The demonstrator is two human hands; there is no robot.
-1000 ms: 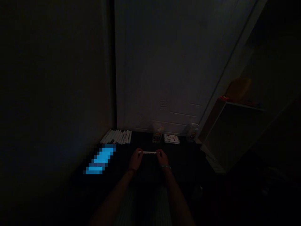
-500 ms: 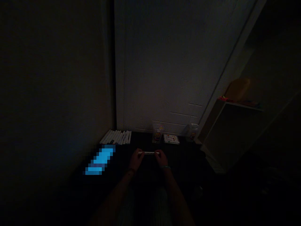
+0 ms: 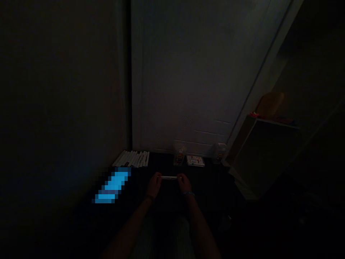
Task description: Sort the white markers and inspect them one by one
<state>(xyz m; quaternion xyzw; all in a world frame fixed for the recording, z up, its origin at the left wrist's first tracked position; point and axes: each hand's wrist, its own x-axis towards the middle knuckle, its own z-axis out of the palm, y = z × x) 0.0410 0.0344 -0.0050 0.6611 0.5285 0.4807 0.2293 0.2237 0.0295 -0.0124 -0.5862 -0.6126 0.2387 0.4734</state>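
Note:
A slim white marker (image 3: 169, 177) lies level between my two hands, over the dark table (image 3: 207, 187). My left hand (image 3: 155, 184) is closed on its left end. On the other end, the fingers of my right hand (image 3: 184, 183) are closed too. Several white markers (image 3: 132, 159) lie side by side in a row at the back left of the table. The scene is very dark, so print on the held marker cannot be read.
A pixelated bright blue screen (image 3: 113, 185) lies left of my hands. Along the back stand a clear container (image 3: 179, 157), a flat white pack (image 3: 195, 160) and another clear container (image 3: 220, 153). A shelf unit (image 3: 252, 126) holding an orange object (image 3: 270, 103) rises at right.
The marker has turned slightly and its visible side looks different; both hands still grip its ends. The whole view has shifted a little.

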